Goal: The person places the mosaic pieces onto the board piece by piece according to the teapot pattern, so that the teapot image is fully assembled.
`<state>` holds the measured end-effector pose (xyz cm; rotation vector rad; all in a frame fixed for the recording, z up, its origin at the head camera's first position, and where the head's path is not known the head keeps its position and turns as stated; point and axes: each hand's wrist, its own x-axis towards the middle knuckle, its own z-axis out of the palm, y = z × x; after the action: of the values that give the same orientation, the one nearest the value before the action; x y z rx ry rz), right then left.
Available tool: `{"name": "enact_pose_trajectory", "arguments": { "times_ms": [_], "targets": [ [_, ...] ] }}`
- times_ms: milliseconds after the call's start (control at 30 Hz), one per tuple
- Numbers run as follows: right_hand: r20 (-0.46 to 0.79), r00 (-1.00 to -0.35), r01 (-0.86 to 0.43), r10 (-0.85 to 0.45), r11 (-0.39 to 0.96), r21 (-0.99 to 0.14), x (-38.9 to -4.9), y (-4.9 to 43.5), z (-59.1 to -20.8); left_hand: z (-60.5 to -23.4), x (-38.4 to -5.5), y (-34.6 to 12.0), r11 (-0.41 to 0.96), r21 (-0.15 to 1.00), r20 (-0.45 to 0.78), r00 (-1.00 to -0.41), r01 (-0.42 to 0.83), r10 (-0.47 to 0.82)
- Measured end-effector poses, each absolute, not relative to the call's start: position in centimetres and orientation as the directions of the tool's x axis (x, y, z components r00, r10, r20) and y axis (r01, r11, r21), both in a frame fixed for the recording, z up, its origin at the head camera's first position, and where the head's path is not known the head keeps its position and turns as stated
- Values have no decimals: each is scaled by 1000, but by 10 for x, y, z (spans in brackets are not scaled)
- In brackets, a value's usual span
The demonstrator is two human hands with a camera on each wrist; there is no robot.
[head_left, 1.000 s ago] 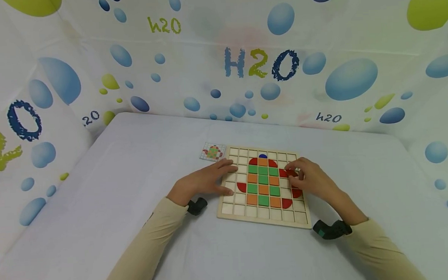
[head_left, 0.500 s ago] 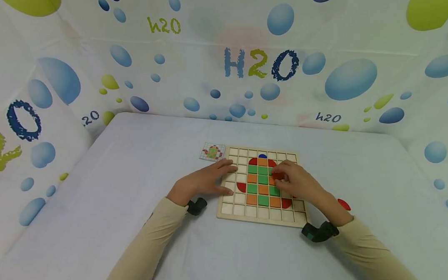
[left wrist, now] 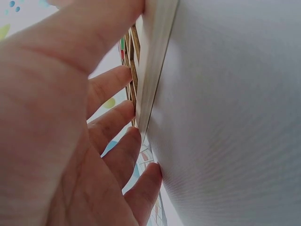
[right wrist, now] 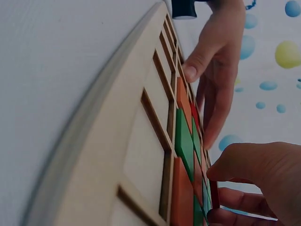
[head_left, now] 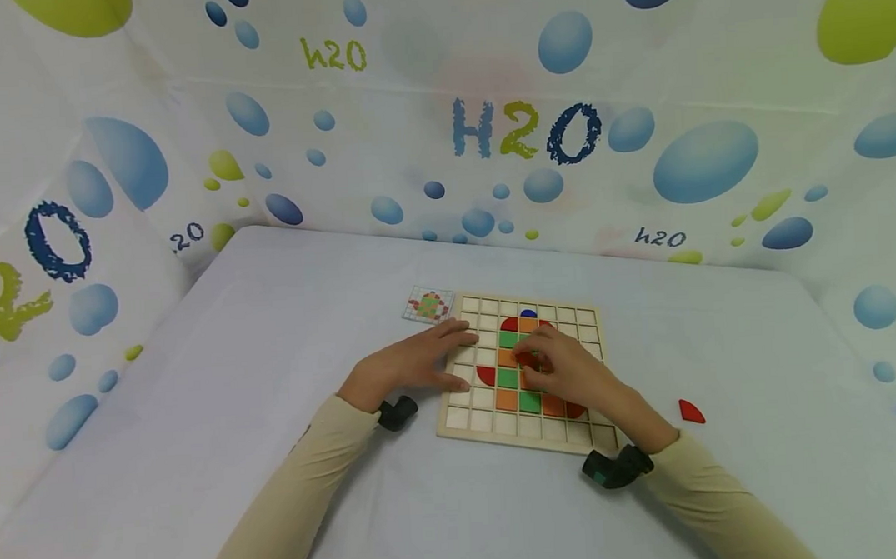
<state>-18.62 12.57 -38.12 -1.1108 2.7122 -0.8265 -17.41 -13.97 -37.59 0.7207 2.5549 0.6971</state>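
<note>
A wooden grid board lies on the table, with green, orange, red and blue flat pieces set in its cells. My right hand is over the middle of the board and pinches a red piece between thumb and fingers. That piece's full outline is hidden by the fingers. On the board's left edge rests my left hand, fingers spread and relaxed; the left wrist view shows its fingertips against the board's wooden side. Near the left hand, one red quarter-circle sits in a cell.
A small card printed with a coloured grid pattern lies at the board's upper left corner. One loose red quarter-circle is on the white tablecloth, right of my right forearm. A patterned cloth backdrop rises behind the table.
My right hand has moved left from the board's right side to its middle, carrying the red piece. The loose red quarter-circle has come out from behind the forearm. My left hand stays put.
</note>
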Motion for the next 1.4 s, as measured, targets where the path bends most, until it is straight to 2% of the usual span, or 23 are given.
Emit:
{"name": "enact_pose_trajectory", "arguments": {
  "times_ms": [233, 433, 567, 933, 1400],
  "targets": [
    [153, -699, -663, -699, 552, -506, -185, 117, -383, -378, -177, -139, 742, 549, -227, -786, 385, 575],
    [146, -699, -649, -700, 536, -540, -185, 106, -384, -377, -177, -139, 743, 543, -223, -785, 392, 577],
    [156, -691, -665, -706, 536, -521, -186, 99, -387, -377, -176, -139, 745, 539, -224, -785, 393, 577],
    [151, -768, -583, -622, 583, -566, -184, 85, -390, -376, -176, -140, 740, 550, -226, -783, 389, 580],
    [153, -772, -585, -617, 595, -551, -182, 77, -389, -377, -175, -141, 745, 552, -238, -785, 375, 572]
  ]
}}
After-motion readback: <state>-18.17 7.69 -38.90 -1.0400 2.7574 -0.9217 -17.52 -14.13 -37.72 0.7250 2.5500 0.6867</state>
